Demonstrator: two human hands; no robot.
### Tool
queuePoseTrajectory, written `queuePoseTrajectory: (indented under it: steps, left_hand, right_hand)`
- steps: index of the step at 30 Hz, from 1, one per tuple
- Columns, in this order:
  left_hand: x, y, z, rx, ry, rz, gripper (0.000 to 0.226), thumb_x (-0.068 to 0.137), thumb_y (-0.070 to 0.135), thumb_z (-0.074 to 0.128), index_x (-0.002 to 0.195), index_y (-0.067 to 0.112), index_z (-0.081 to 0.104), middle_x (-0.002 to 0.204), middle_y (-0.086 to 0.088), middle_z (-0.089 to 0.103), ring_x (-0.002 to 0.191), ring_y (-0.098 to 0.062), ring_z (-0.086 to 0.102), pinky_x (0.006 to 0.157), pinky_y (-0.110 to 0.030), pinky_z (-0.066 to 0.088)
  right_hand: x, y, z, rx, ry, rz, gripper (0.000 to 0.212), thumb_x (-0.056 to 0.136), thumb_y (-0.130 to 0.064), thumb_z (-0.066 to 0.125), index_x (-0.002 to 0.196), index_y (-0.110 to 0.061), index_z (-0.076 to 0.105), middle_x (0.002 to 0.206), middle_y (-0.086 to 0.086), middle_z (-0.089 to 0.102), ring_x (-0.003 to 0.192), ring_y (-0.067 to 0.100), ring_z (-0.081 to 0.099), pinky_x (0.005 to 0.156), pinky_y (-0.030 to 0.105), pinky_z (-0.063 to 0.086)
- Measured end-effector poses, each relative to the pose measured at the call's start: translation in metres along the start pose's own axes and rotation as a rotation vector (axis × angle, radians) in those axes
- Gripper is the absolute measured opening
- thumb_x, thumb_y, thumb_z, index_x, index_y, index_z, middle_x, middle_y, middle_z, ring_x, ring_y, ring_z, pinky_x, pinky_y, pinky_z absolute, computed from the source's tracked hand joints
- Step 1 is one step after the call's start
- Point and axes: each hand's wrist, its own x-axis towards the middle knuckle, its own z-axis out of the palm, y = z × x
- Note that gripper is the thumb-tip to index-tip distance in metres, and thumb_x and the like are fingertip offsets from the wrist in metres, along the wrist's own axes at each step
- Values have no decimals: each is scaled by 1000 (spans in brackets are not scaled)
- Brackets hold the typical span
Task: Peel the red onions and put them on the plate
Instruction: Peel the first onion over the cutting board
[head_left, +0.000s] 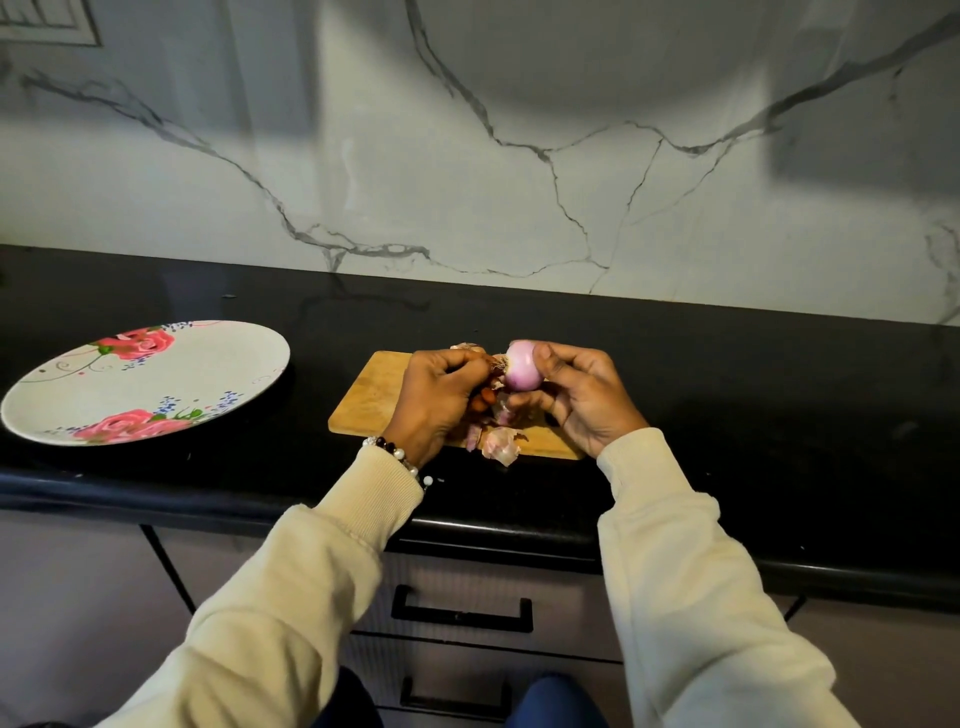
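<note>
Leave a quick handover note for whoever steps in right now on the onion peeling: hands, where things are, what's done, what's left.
Right hand: holds the mostly peeled pinkish-purple red onion above the wooden cutting board.
Left hand: fingers pinch dry skin at the onion's root end.
Loose papery onion skins lie on the board's near edge.
The round white plate with pink roses sits to the left on the black countertop, with no onion on it.
Done: most of the skin is off.
Left: strip the last skin, put the onion on the plate.

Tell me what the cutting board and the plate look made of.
Cutting board: likely wood or bamboo, matte tan with visible grain. Plate: glazed ceramic or melamine, can't tell which; off-white speckled surface with printed pink roses.
</note>
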Motion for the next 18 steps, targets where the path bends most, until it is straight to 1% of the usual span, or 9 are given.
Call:
queuePoseTrajectory:
  steps: [2,4,6,8,10,13,15,16,18]
  left_hand:
    - [0,-1,0,-15,-15,-6,23,92,2,61,69,-2,66,50,-3,57,42,-8,51,44,-18,44]
    - [1,-4,-1,19,-14,22,25,92,2,60,68,3,66,52,-2,59,44,-9,52,46,-19,44]
    - [3,-7,-2,89,16,71,17,92,4,61,79,4,73,64,-5,67,53,-11,59,54,-22,48]
    - [4,-7,-4,96,48,73,13,92,7,63,91,8,76,78,-6,73,63,-13,66,62,-26,54]
    - [4,-7,-4,155,61,129,12,91,9,65,95,12,75,84,-3,74,72,-12,70,66,-26,57]
    - [4,-9,-4,393,54,293,12,90,11,66,96,14,76,88,4,73,80,-6,70,74,-23,57]
    - [4,-9,-4,456,38,311,13,93,12,63,96,12,75,84,3,73,75,-8,69,72,-26,57]
    - [4,-10,-4,484,28,309,13,94,14,62,95,12,75,79,4,71,69,-8,67,69,-28,57]
    - [4,-9,-4,517,3,288,16,96,16,59,90,10,73,67,5,67,57,-8,62,62,-31,55]
  right_hand:
    - [1,1,-1,-1,-5,-3,22,100,-6,48,109,7,64,84,15,74,64,25,70,55,27,60]
    - [2,3,-1,-25,-8,-18,21,99,-6,50,111,3,64,90,16,73,65,25,70,60,31,62]
    - [5,5,-2,-72,15,-47,17,96,-5,55,109,-4,67,101,18,70,70,25,72,66,33,63]
    - [7,7,-4,-116,56,-81,18,92,-8,62,108,-6,67,108,18,68,80,26,73,68,32,63]
    - [8,9,-6,-166,63,-93,30,82,-19,70,110,-8,68,112,21,67,91,30,71,72,34,63]
    - [9,12,-9,-240,75,-101,42,76,-26,74,114,-10,68,116,19,68,105,34,69,83,43,61]
    - [9,12,-10,-274,76,-120,40,76,-27,75,113,-13,69,116,14,69,110,33,67,91,48,58]
    - [9,12,-11,-298,75,-131,38,77,-26,76,113,-15,70,116,10,69,111,31,67,92,47,57]
    - [7,10,-11,-366,73,-161,34,84,-18,75,117,-15,69,116,5,69,112,24,66,92,39,57]
